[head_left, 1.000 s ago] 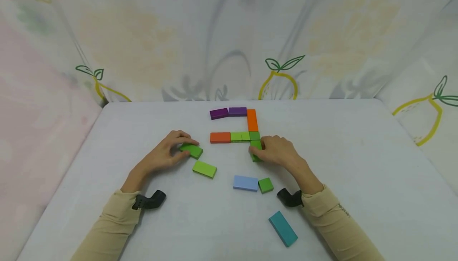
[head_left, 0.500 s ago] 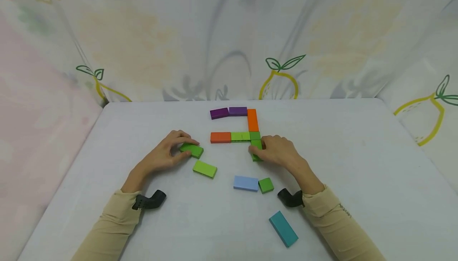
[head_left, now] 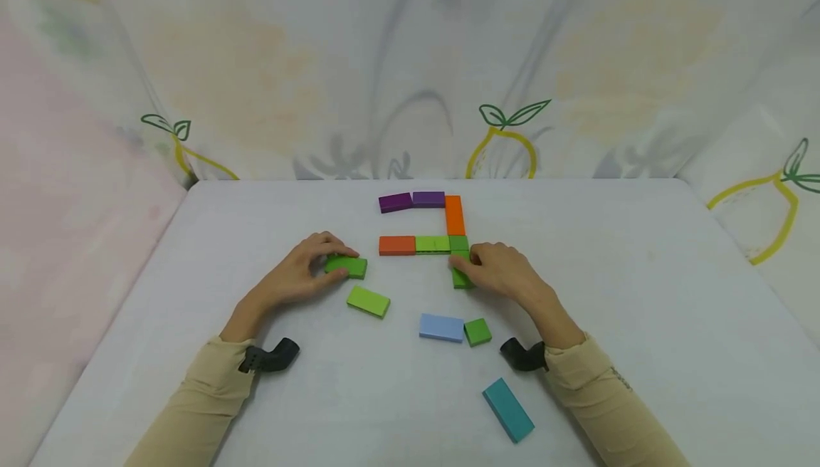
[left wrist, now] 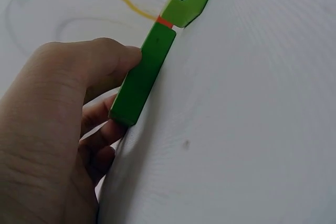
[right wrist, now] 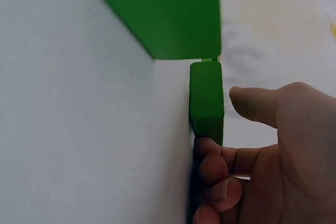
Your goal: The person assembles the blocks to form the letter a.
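Note:
In the head view my left hand pinches a green rectangular block at the left, thumb on the near side and fingertips at the far edge. My right hand has its fingers curled against another green block, thumb over it. In the right wrist view the thumb stands slightly off that block while fingertips meet its side. It lies just below a small green square. From that square a light green block and a red-orange block run left in a row.
An orange block rises from the square towards a violet block and a dark purple block. Nearer lie a lime block, a light blue block, a green square block and a teal block.
The green block in my left hand has turned from a slant to nearly level. The block at my right hand stays by the square. Everything in the head view shifts slightly right.

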A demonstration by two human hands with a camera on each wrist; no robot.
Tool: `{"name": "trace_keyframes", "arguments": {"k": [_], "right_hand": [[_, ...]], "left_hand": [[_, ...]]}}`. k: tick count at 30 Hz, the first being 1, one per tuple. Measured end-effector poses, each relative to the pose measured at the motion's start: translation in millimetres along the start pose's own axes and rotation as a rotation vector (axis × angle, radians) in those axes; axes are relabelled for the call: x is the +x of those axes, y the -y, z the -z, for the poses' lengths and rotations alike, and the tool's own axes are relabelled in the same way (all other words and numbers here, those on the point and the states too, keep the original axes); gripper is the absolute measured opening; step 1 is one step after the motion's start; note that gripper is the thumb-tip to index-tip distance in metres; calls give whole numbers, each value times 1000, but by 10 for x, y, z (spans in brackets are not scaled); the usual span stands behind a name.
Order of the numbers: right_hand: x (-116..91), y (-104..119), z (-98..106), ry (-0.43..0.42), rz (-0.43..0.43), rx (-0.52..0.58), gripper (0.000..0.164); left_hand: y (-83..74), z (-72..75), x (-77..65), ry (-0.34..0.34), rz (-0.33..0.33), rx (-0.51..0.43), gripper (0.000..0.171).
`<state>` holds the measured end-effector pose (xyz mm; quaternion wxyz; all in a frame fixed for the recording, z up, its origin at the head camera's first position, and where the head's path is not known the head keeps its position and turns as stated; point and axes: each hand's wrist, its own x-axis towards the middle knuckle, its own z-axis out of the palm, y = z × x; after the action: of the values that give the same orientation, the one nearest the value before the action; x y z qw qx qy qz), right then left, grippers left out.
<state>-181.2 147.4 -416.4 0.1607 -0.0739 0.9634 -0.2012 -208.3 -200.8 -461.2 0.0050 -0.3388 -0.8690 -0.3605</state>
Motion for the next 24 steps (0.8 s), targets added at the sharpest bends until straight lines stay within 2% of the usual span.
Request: {"name": "trace_keyframes", "arguments": {"k": [4,15,24], "right_hand": [[0,-42,4,7,21,22,46],[-15,-93,59,30,42,72,38],[-19,-89,80,1,69,77,33]], "left_hand": [[-10,-24,21,0,9,-6,27],[-53,-93,55,-37,-11,71,32],[-58,-95,57,-46,-7,89,32]]}}
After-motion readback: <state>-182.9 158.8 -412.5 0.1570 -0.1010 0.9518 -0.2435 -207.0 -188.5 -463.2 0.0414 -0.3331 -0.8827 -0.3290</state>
